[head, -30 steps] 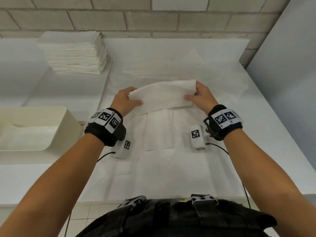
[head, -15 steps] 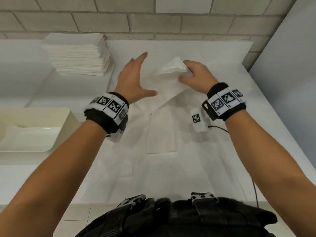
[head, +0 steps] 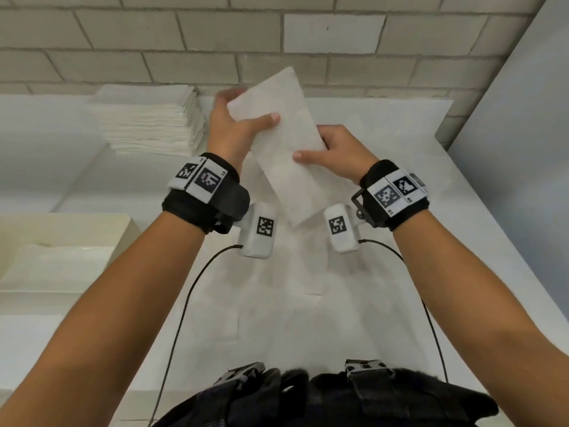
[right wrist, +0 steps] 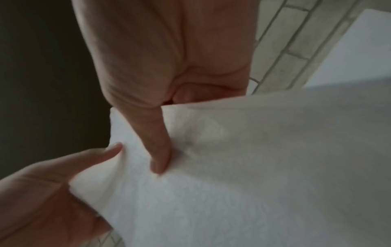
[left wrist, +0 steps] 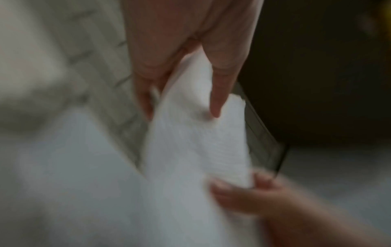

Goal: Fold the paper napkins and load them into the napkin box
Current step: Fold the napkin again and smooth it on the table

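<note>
A white folded paper napkin (head: 284, 143) is held up in the air above the table, tilted with its long side running from upper centre to lower right. My left hand (head: 243, 121) pinches its upper left edge, thumb on the front face. My right hand (head: 323, 149) pinches the right edge lower down, thumb across the front. The left wrist view shows the napkin (left wrist: 198, 142) between my left thumb and fingers, blurred. In the right wrist view the napkin (right wrist: 232, 167) sits under my right thumb. The cream napkin box (head: 77, 229) stands open at the left with napkins inside.
A stack of unfolded white napkins (head: 147, 121) sits at the back left by the brick wall. A large white paper sheet (head: 292, 303) covers the table under my hands. A grey panel (head: 523, 149) rises on the right. Cables hang from both wrist cameras.
The napkin was folded on the table by both hands, then my left hand let go while the right lifted it. Now both hands hold it raised in the air.
</note>
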`<state>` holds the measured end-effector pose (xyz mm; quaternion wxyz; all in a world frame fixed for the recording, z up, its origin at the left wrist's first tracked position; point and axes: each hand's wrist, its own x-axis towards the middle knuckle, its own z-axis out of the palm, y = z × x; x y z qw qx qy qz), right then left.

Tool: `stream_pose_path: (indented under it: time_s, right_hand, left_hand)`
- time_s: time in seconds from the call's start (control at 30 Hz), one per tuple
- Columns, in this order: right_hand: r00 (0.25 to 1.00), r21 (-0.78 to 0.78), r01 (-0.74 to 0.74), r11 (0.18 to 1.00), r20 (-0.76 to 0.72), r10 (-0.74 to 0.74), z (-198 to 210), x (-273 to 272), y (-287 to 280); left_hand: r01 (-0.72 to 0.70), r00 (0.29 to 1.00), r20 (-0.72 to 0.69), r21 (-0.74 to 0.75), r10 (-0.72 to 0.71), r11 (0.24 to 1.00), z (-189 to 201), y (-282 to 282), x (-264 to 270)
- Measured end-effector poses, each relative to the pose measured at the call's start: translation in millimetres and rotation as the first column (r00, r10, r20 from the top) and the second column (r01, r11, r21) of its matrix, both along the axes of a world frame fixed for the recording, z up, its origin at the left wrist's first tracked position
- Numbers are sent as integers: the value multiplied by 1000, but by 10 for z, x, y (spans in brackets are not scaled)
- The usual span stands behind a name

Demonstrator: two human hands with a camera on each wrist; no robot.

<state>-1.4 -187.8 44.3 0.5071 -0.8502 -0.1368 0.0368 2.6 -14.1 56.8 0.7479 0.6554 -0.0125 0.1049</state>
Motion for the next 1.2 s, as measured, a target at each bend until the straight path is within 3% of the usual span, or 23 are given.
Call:
stream_pose_path:
  time_s: [0.03, 0.07, 0.1, 0.13, 0.17, 0.2, 0.23, 0.27, 0.37, 0.57, 0.73, 0.83, 0.97, 1.2]
  right_hand:
    - [1000, -99, -4, 995, 14, 6, 17, 14, -26]
    - [999, -201, -12, 979, 28, 18, 45, 32, -51]
    - [998, -300, -25, 954, 41, 39, 78, 47, -71]
    - [996, -399, -38, 916, 60, 68, 113, 58, -72]
    - [992, -490, -44, 871, 85, 98, 140, 70, -50]
    - [987, -563, -46, 825, 102, 125, 159, 74, -13]
    - [983, -620, -50, 783, 106, 147, 167, 74, 31]
    - [982, -664, -56, 745, 98, 162, 171, 67, 71]
    - [984, -689, -106, 717, 30, 174, 140, 33, 64]
    - [995, -546, -89, 833, -88, 49, -62, 16, -398]
    - [996, -418, -20, 908, -84, -17, -539, -86, -507]
    - [991, -306, 45, 951, -103, -80, -745, -145, -537]
    - [981, -24, 194, 981, -21, -195, -728, -141, -612]
    - [974, -125, 157, 980, -147, -175, -888, -128, -502]
  left_hand:
    - [-101, 991, 106, 197, 81, 975, 1, 39, -1]
    - [-192, 965, 246, 419, 93, 888, 2, 81, -6]
    - [-260, 937, 348, 637, 31, 726, 14, 111, -30]
    - [-301, 921, 383, 811, -67, 501, 35, 114, -65]
    - [-316, 910, 373, 907, -179, 280, 51, 90, -85]
    - [-315, 897, 337, 941, -285, 122, 51, 45, -84]
    - [-294, 889, 287, 955, -357, 37, 43, -13, -85]
    - [-255, 893, 237, 967, -384, 4, 33, -70, -82]
    - [-95, 944, 101, 995, -315, 35, -18, -62, 3]
    - [67, 953, -19, 986, -303, 150, -278, 263, 19]
    - [244, 947, -185, 946, -263, 213, -678, 295, -78]
    - [224, 967, -166, 918, -195, 327, -795, 339, -101]
    - [131, 987, -63, 837, -144, 531, -725, 389, -112]
    - [242, 970, -207, 829, -126, 503, -888, 321, -138]
